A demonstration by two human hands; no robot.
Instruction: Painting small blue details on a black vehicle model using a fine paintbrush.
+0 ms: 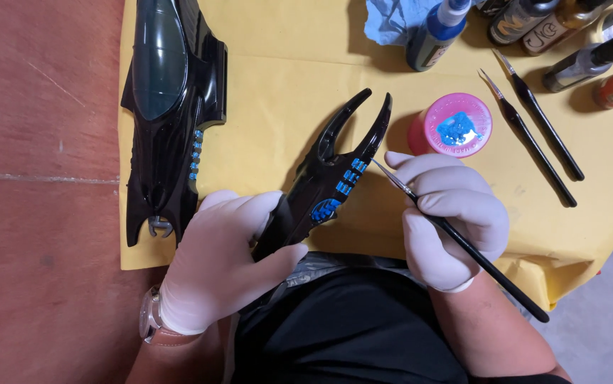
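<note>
yellow paper covers the surface (pixel 278 92) beside a reddish floor. left hand (pixel 221 259), in a white glove, is wrapped around the tail of a glossy black forked model part (pixel 331 178) with blue rectangles. right hand (pixel 449 217) pinches a thin black brush (pixel 473 249), its tip at those rectangles. light short strokes and a braced wrist would suit. pink lid (pixel 457 124) holds blue paint; a larger black model body (pixel 171 107) lies at left.

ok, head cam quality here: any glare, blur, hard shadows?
Head view: sharp overall, no motion blur on the left hand or right hand. Soft glare streaks on the glossy black model and the held part. Bottles cast moderate shadows on the yellow paper. The brush tip is crisp.
</note>
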